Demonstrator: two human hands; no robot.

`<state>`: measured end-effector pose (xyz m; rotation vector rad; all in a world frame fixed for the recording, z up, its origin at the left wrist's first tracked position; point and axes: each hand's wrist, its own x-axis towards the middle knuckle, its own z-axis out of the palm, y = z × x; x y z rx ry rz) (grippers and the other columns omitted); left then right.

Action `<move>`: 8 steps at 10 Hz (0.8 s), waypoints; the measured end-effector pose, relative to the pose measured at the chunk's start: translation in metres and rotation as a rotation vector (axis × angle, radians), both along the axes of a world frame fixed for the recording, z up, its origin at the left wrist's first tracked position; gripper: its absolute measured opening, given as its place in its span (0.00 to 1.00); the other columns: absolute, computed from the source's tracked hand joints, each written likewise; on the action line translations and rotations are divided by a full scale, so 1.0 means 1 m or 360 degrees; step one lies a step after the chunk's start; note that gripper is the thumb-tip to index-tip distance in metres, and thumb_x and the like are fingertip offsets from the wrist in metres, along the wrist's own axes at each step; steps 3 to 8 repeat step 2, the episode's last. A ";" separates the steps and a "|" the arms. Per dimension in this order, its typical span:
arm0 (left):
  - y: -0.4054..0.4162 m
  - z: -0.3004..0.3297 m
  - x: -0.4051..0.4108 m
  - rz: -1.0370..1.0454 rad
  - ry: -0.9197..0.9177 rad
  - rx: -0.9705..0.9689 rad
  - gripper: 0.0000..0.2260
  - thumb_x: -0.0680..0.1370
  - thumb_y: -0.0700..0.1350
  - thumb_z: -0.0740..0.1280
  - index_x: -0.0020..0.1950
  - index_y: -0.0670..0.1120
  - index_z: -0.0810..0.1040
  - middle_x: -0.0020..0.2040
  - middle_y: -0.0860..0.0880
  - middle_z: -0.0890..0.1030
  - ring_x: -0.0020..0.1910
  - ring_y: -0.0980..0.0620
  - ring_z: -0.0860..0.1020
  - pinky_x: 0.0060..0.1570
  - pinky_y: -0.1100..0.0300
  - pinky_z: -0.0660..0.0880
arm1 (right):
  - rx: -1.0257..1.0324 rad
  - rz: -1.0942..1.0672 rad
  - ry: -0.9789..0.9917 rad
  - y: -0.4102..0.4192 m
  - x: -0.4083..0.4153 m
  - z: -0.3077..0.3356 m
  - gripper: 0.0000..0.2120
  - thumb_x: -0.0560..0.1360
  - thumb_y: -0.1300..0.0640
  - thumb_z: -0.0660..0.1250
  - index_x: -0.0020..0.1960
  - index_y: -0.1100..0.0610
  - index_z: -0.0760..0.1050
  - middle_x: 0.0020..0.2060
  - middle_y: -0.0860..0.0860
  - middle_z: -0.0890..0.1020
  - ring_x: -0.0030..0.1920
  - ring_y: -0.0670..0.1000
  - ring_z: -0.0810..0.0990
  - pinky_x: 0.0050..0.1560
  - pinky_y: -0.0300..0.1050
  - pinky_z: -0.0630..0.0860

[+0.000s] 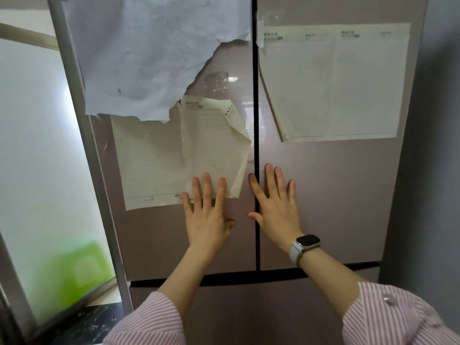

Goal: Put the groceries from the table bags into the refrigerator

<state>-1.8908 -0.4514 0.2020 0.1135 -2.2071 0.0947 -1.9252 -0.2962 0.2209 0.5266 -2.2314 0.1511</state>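
Oddly, left hand [207, 220] on lined paper [179, 165], print unreadable

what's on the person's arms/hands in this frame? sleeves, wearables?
Both arms wear loose pink-and-white striped sleeves, pushed up so the forearms are bare: left sleeve, right sleeve. The right sleeve shows a small round button. The right wrist carries a smartwatch with a dark rectangular face and a pale grey band. Left hand and right hand are bare: no gloves, no rings visible.

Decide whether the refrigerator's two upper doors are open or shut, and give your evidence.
Shut. Both refrigerator doors lie flush, with only a thin dark seam between them; both hands, left and right, press flat against them.
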 end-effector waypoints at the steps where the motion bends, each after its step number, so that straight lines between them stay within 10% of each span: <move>1: 0.001 -0.003 -0.001 -0.0001 0.0007 0.0009 0.55 0.57 0.56 0.79 0.75 0.47 0.51 0.75 0.38 0.48 0.73 0.38 0.46 0.66 0.35 0.48 | -0.0245 0.0265 -0.0500 0.010 0.020 0.025 0.33 0.75 0.46 0.63 0.74 0.48 0.51 0.76 0.53 0.45 0.75 0.56 0.41 0.72 0.64 0.46; 2: 0.002 -0.001 -0.002 0.0002 0.0002 0.0073 0.54 0.60 0.55 0.78 0.75 0.49 0.46 0.74 0.40 0.44 0.73 0.41 0.39 0.67 0.37 0.44 | -0.1180 0.1022 -0.1052 0.044 0.061 0.082 0.15 0.73 0.49 0.65 0.59 0.48 0.75 0.59 0.49 0.78 0.63 0.52 0.74 0.63 0.50 0.69; 8: 0.002 -0.001 -0.002 0.0002 0.0002 0.0073 0.54 0.60 0.55 0.78 0.75 0.49 0.46 0.74 0.40 0.44 0.73 0.41 0.39 0.67 0.37 0.44 | -0.1180 0.1022 -0.1052 0.044 0.061 0.082 0.15 0.73 0.49 0.65 0.59 0.48 0.75 0.59 0.49 0.78 0.63 0.52 0.74 0.63 0.50 0.69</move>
